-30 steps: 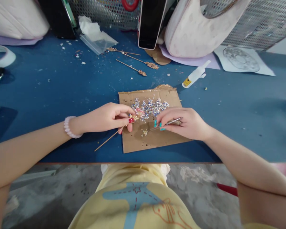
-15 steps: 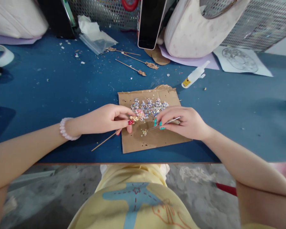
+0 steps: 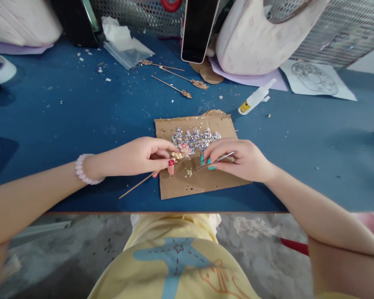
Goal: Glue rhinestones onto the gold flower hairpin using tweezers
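Observation:
Between the thumb and fingers of my left hand is a gold hairpin, its thin stick pointing down to the left. Pink pieces show at its ornate head. My right hand pinches a pair of metal tweezers, tips pointing left just beside a little cluster of pale yellowish pieces. Whether the tips grip a piece is too small to tell. Both hands are over a cardboard sheet. A heap of blue, white and silvery chips lies on its upper half, behind my fingers.
Several more gold hairpins lie beyond the cardboard, near a plastic bag. A glue bottle rests to the right. Along the back are a phone, a pale handbag and a printed sheet. A tape roll sits far left.
Both hands keep their grips and stay almost in place. The tweezer tips remain by the pale cluster, and the hairpin has barely shifted.

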Action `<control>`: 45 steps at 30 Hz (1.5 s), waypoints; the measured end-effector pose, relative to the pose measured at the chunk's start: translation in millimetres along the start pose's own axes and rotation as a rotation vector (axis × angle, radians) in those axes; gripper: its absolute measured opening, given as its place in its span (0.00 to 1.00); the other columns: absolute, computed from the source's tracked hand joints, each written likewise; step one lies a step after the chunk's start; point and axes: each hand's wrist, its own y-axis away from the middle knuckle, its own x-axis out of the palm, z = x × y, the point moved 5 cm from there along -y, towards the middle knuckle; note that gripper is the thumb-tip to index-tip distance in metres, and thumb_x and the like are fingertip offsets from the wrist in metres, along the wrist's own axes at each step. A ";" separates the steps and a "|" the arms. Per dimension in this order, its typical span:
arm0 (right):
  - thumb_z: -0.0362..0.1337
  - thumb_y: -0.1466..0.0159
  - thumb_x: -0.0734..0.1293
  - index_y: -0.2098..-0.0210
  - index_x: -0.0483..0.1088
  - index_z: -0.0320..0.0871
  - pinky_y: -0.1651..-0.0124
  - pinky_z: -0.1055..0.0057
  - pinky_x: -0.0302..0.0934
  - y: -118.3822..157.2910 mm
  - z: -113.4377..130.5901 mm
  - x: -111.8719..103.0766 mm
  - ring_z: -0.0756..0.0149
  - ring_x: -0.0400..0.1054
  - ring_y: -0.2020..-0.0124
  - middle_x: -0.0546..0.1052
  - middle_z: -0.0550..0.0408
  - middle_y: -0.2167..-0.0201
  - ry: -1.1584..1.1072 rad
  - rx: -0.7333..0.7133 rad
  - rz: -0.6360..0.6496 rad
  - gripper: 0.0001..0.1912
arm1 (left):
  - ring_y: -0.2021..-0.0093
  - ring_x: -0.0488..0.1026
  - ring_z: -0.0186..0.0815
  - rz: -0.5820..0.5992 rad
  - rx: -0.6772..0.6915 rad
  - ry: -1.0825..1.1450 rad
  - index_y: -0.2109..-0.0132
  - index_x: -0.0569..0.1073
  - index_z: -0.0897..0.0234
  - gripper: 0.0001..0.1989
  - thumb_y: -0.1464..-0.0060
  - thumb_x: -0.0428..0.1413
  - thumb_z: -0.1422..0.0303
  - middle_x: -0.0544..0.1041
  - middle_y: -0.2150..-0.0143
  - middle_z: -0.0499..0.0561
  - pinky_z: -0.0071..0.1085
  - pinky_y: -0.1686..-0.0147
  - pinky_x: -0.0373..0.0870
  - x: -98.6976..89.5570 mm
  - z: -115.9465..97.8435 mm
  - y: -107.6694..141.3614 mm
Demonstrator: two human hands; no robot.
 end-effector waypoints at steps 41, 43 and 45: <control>0.29 0.33 0.71 0.65 0.74 0.43 0.55 0.71 0.74 2.9 5.6 0.0 0.70 0.78 0.60 0.82 0.52 0.64 0.077 -0.101 0.011 0.05 | 0.76 0.72 0.29 0.036 0.003 0.014 0.39 0.68 0.68 0.23 0.38 0.54 0.63 0.84 0.62 0.52 0.28 0.71 0.72 0.4 -1.0 -1.8; 0.28 0.33 0.71 0.65 0.74 0.42 0.55 0.72 0.74 3.0 5.9 -0.1 0.70 0.78 0.60 0.82 0.52 0.64 0.075 -0.109 0.007 0.05 | 0.76 0.72 0.28 0.042 0.001 0.008 0.38 0.68 0.69 0.23 0.37 0.54 0.63 0.84 0.62 0.52 0.28 0.71 0.72 1.0 -1.1 -1.2; 0.28 0.33 0.71 0.65 0.74 0.42 0.56 0.73 0.74 3.3 6.2 -0.4 0.71 0.78 0.61 0.82 0.53 0.64 0.076 -0.117 -0.001 0.05 | 0.76 0.71 0.28 0.045 0.002 0.011 0.39 0.69 0.69 0.23 0.37 0.54 0.63 0.84 0.63 0.52 0.28 0.71 0.72 1.2 -1.1 -1.0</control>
